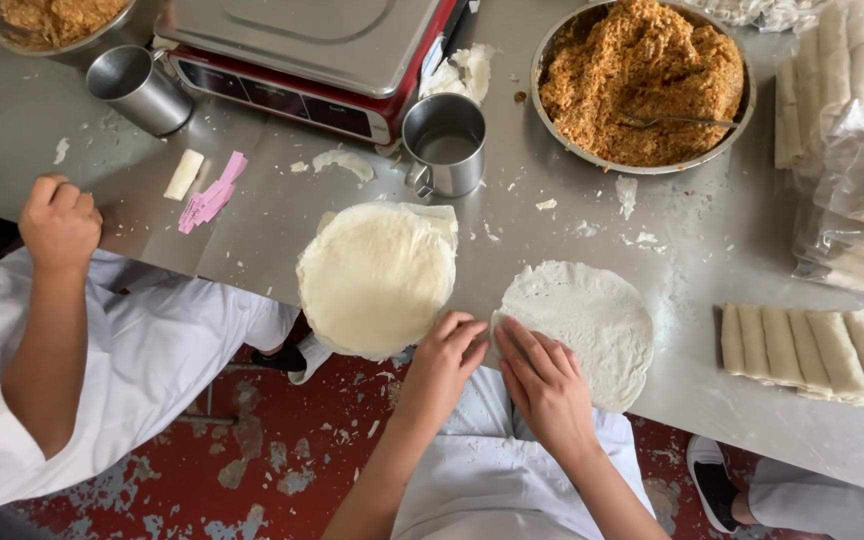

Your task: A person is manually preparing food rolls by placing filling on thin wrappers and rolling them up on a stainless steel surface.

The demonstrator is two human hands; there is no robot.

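From the head view, both hands are down at the near edge of the steel counter (252, 240), working on a single round wrapper sheet (592, 325) lying flat there. The left hand (444, 352) has its fingers curled onto the sheet's left rim, pinching the edge, and the right hand (544, 378) lies flat with fingers pressing on the same edge, not clenched around anything. Just to the left is a stack of wrappers (377, 275), partly hanging over the counter edge. Further back there's a metal cup (444, 145), a big bowl of orange-brown filling (642, 80) and a red scale (312, 60). Finished rolls (812, 350) sit in a row on the right. A co-worker's hand (57, 222) rests fisted on the counter, far left.
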